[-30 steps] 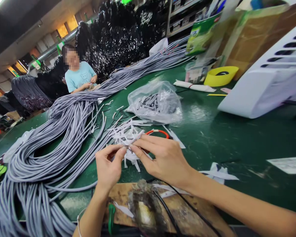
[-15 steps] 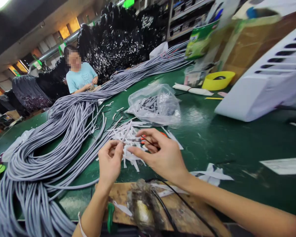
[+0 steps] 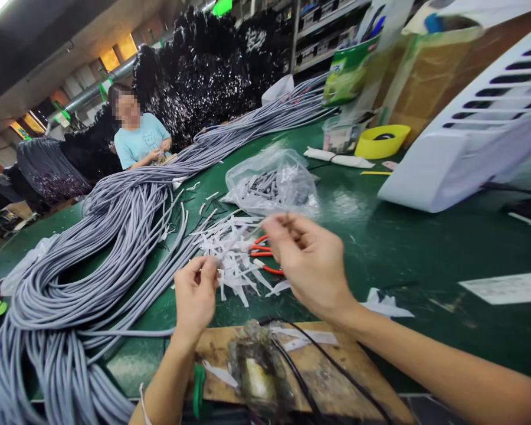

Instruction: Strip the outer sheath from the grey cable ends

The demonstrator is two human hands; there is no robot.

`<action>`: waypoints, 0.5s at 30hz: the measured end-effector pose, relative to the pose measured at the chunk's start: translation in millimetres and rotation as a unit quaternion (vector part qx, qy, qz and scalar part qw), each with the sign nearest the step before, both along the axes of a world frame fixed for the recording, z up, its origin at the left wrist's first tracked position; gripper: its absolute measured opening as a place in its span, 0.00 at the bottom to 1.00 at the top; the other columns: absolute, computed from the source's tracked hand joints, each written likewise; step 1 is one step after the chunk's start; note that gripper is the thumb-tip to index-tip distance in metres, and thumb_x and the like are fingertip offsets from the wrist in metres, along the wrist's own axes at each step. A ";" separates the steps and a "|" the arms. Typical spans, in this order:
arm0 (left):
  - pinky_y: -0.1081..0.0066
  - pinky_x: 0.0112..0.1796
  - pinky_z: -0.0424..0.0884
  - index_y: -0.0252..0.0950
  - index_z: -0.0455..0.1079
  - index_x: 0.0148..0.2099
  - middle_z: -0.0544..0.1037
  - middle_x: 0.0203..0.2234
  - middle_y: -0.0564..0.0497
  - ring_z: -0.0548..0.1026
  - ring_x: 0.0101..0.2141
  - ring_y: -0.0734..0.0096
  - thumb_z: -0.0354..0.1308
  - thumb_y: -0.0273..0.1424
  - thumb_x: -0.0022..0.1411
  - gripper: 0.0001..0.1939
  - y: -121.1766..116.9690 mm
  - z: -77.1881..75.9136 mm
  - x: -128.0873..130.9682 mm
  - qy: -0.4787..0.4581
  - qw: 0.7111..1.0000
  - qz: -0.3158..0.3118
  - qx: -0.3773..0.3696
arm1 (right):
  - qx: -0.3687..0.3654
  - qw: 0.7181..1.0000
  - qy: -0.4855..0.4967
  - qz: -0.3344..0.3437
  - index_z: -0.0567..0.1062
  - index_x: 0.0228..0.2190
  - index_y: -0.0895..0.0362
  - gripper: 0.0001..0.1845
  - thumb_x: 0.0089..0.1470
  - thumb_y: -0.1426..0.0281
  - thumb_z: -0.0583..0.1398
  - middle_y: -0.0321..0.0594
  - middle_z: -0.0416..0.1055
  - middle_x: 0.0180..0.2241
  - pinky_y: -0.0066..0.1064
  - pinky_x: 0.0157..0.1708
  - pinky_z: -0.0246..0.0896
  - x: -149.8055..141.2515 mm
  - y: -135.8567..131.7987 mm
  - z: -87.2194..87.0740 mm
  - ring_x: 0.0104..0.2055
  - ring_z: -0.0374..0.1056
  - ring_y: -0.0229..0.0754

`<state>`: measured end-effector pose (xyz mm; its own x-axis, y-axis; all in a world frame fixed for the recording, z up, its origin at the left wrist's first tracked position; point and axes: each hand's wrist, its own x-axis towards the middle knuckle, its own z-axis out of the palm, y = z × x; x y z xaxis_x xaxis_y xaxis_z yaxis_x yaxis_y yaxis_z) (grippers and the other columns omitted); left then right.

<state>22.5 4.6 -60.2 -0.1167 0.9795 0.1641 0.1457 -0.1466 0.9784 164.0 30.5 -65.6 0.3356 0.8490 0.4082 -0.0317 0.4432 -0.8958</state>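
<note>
My left hand (image 3: 195,295) is closed in a pinch over the near side of a pile of white strips (image 3: 236,248). A small pale tip shows at its fingertips, too little to name. Higher and to the right, my right hand (image 3: 312,260) has thumb and fingers pressed together, blurred by motion; whatever they hold is not clear. Behind it, a tool with red-orange handles (image 3: 265,251) lies partly hidden beside the strips. Grey cables (image 3: 128,260) lie in a thick looped bundle to the left, and one passes behind my left wrist.
A clear plastic bag (image 3: 272,183) of short grey pieces lies beyond the strips. In front of me is a wooden board (image 3: 323,366) with a tape-wrapped lump and black cords. A white slotted plastic unit (image 3: 429,171) and yellow ring (image 3: 383,141) stand right. A person (image 3: 141,139) sits across.
My right hand has moved up and right, away from my left hand, and its spread thumb and forefinger have come together. More of the red-orange handles shows. My left hand stays nearly still.
</note>
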 end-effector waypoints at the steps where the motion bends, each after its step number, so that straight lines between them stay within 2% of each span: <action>1: 0.80 0.15 0.48 0.31 0.64 0.23 0.59 0.14 0.58 0.53 0.14 0.85 0.59 0.44 0.48 0.19 0.2 1.6 -1.4 -0.036 0.999 -0.023 -0.024 | -0.003 1.000 0.018 -0.008 0.65 0.25 0.56 0.09 0.51 0.64 0.55 0.27 0.50 0.15 0.24 0.14 0.42 1.3 2.4 0.5 0.15 0.45 0.30; 2: 0.80 0.14 0.45 0.31 0.63 0.22 0.58 0.14 0.59 0.51 0.13 0.87 0.60 0.46 0.46 0.21 0.5 3.5 -2.8 -0.068 0.996 -0.042 -0.048 | -0.005 1.000 0.011 -0.003 0.65 0.25 0.56 0.09 0.52 0.63 0.54 0.27 0.50 0.15 0.24 0.14 0.43 1.8 3.4 0.9 0.15 0.45 0.30; 4: 0.81 0.14 0.41 0.31 0.61 0.21 0.57 0.14 0.59 0.47 0.13 0.89 0.61 0.47 0.43 0.23 1.2 7.2 -5.5 -0.120 0.987 -0.067 -0.086 | 0.004 0.996 -0.082 0.040 0.66 0.23 0.56 0.12 0.53 0.64 0.52 0.28 0.52 0.14 0.24 0.15 0.45 0.3 1.3 1.3 0.16 0.48 0.31; 6: 0.82 0.14 0.40 0.31 0.60 0.21 0.56 0.14 0.60 0.46 0.13 0.90 0.63 0.47 0.41 0.23 1.8 10.0 -6.9 -0.150 0.980 -0.077 -0.106 | 0.035 0.973 -0.208 0.089 0.66 0.19 0.57 0.15 0.54 0.66 0.51 0.30 0.56 0.14 0.24 0.17 0.47 -4.1 -4.9 0.6 0.16 0.51 0.31; 8: 0.82 0.14 0.39 0.31 0.60 0.21 0.56 0.14 0.60 0.46 0.13 0.91 0.64 0.46 0.40 0.23 2.2 11.2 -6.8 -0.160 0.978 -0.077 -0.108 | 0.078 0.950 -0.282 0.107 0.67 0.18 0.58 0.16 0.54 0.69 0.51 0.31 0.59 0.14 0.24 0.17 0.48 -9.2 -11.3 -1.1 0.16 0.53 0.31; 11: 0.82 0.13 0.40 0.31 0.60 0.21 0.57 0.14 0.60 0.46 0.13 0.91 0.63 0.47 0.40 0.24 1.8 10.3 -5.1 -0.149 0.981 -0.069 -0.107 | 0.114 0.937 -0.314 0.101 0.68 0.19 0.58 0.14 0.54 0.72 0.51 0.32 0.62 0.15 0.23 0.17 0.48 -14.0 -15.4 -4.0 0.16 0.54 0.31; 15: 0.82 0.13 0.41 0.31 0.61 0.22 0.57 0.14 0.59 0.48 0.12 0.90 0.62 0.46 0.43 0.22 0.2 7.8 -3.6 -0.128 0.986 -0.069 -0.088 | 0.112 0.936 -0.319 0.096 0.69 0.20 0.59 0.14 0.55 0.72 0.51 0.32 0.64 0.15 0.23 0.18 0.48 -13.9 -14.2 -5.9 0.16 0.55 0.31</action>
